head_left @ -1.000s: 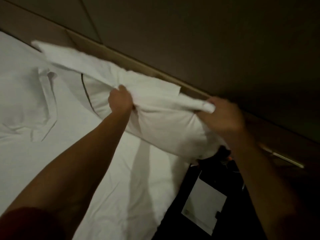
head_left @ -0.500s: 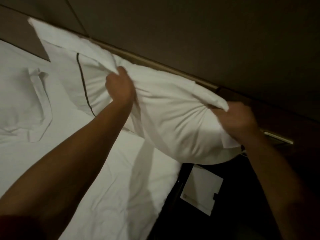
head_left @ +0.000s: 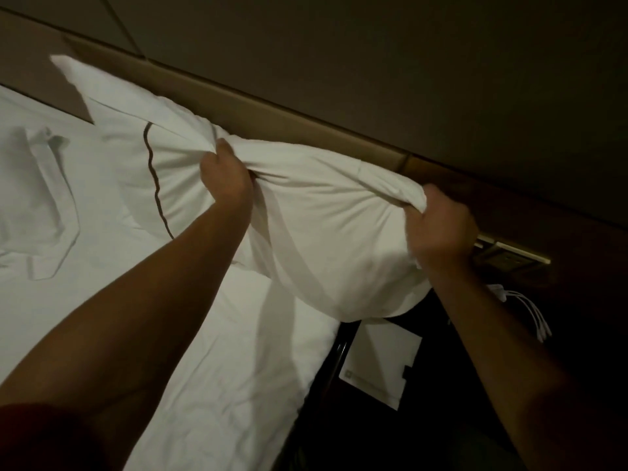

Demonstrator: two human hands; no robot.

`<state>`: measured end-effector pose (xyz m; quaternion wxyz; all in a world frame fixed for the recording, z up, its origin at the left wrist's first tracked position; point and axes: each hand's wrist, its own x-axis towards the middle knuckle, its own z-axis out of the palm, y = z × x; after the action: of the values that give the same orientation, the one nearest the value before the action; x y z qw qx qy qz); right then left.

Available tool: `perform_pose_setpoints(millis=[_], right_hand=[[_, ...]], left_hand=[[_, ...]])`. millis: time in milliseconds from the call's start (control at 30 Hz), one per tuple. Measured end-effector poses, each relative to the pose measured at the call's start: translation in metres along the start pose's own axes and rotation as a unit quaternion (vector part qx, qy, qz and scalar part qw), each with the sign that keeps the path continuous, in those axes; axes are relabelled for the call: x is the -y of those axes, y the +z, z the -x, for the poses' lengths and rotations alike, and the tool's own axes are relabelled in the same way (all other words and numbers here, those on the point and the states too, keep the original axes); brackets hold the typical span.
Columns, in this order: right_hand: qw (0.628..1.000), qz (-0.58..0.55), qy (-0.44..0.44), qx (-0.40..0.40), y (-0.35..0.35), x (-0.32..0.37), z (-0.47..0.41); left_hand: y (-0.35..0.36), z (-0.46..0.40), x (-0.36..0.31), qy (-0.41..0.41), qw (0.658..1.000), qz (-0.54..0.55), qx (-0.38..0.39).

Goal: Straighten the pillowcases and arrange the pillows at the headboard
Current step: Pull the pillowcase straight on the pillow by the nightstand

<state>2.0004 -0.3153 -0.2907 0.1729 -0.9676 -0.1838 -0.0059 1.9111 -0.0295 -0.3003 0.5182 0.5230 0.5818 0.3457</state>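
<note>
A white pillow (head_left: 326, 232) in a white case with a dark piped line hangs lifted over the bed's right side, close to the tan headboard (head_left: 278, 107). My left hand (head_left: 226, 175) grips a bunch of the case fabric along the top edge near the piping. My right hand (head_left: 438, 226) grips the case's right end, with fabric gathered in the fist. The loose flap of the case trails up to the left. A second white pillow (head_left: 30, 198) lies flat on the sheet at the left.
The white bed sheet (head_left: 204, 385) fills the lower left. Beside the bed a dark nightstand holds a white card (head_left: 377, 365). White cables (head_left: 523, 311) and a wall socket panel (head_left: 506, 256) sit at the right.
The pillow has come down and to the right from its higher position half a second ago. Both hands keep their grips on the case.
</note>
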Motion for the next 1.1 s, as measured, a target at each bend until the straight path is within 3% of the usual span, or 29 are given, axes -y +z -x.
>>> perform_pose_setpoints(millis=[167, 300, 467, 500, 567, 633, 700, 800, 900, 967, 1100], right_hand=[[0.998, -0.054, 0.021, 0.023, 0.010, -0.010, 0.007], [0.992, -0.116, 0.042, 0.018, -0.004, -0.013, 0.000], [0.980, -0.124, -0.031, -0.152, -0.025, -0.013, 0.018], [0.985, -0.125, -0.011, -0.116, -0.028, -0.015, 0.016], [0.996, -0.058, 0.058, 0.041, -0.028, -0.018, 0.009], [0.982, -0.023, 0.094, 0.164, -0.023, -0.021, 0.006], [0.961, -0.128, 0.131, 0.208, -0.022, -0.021, 0.004], [0.910, -0.353, 0.176, 0.130, -0.019, -0.026, -0.003], [0.902, -0.404, 0.148, 0.024, -0.010, -0.024, 0.001], [0.907, -0.396, 0.142, 0.015, 0.003, -0.023, 0.006], [0.886, -0.429, 0.174, 0.038, 0.013, -0.026, 0.014]], left_hand=[[-0.005, 0.001, 0.020, -0.010, 0.987, -0.152, 0.047], [-0.001, -0.007, 0.004, -0.082, 0.982, -0.151, 0.083], [-0.011, -0.010, 0.002, 0.006, 0.974, -0.224, 0.032], [-0.013, -0.010, 0.003, 0.017, 0.974, -0.225, 0.019], [-0.013, -0.010, 0.003, 0.008, 0.978, -0.208, 0.010], [-0.010, -0.006, 0.001, -0.028, 0.983, -0.180, 0.022], [-0.007, -0.002, -0.001, -0.073, 0.984, -0.160, 0.036], [-0.002, 0.000, -0.012, -0.081, 0.994, -0.054, 0.045], [0.000, 0.002, -0.021, -0.089, 0.992, 0.056, 0.067], [-0.004, 0.003, -0.013, -0.104, 0.990, 0.034, 0.091], [-0.018, 0.001, 0.002, -0.074, 0.978, -0.139, 0.134]])
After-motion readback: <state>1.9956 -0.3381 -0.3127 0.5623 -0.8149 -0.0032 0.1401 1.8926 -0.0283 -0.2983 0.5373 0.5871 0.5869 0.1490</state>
